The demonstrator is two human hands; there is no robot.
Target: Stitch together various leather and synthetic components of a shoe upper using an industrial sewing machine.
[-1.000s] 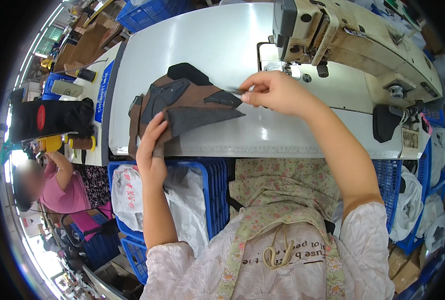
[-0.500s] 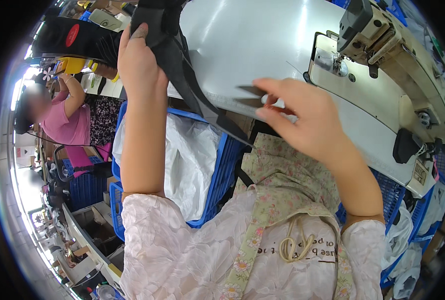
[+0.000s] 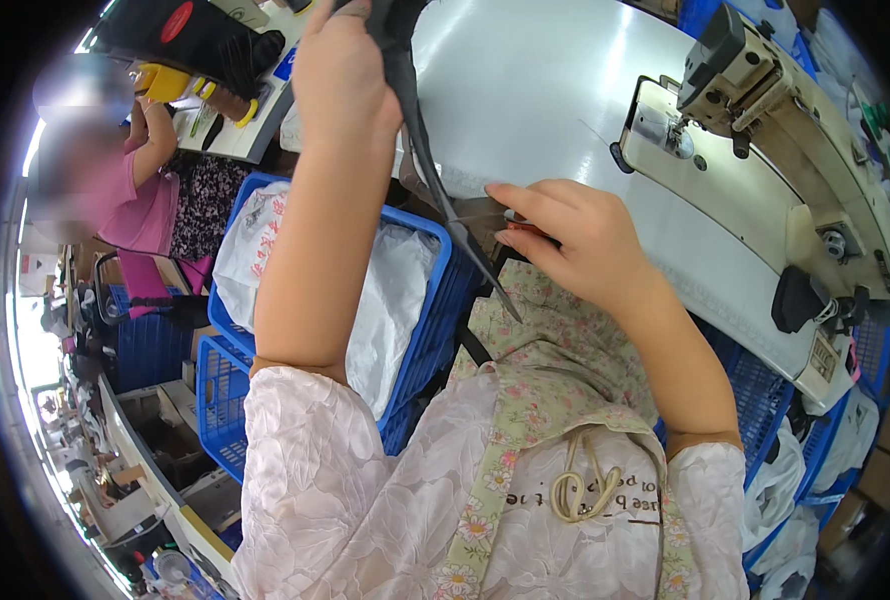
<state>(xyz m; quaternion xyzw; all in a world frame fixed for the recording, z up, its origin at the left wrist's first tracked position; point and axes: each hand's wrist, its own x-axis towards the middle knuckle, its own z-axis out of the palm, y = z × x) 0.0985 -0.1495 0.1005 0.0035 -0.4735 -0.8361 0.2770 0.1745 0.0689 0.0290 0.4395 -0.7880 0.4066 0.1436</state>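
My left hand (image 3: 347, 85) is raised at the top, its fingers closed on a black fabric piece (image 3: 403, 75). A long narrow tail of that piece hangs down past the table edge and ends in a point above my apron. In my right hand (image 3: 587, 238) is a pair of thread snips (image 3: 533, 228) with an orange-red part showing between thumb and fingers. Its dark blades point left, at the hanging tail. Whether they touch the fabric I cannot tell. Part of the black piece is cut off by the upper picture edge.
A white sewing table (image 3: 525, 90) carries a sewing machine (image 3: 765, 110) at the right. Below my left forearm stands a blue basket (image 3: 427, 300) lined with white plastic. A person in pink (image 3: 135, 190) sits at the far left. More blue crates (image 3: 740, 385) stand under the table.
My right hand has shifted slightly left and down, bringing the snips' blades to the hanging tail; they stood more open before. My left hand has moved right and up with the fabric.
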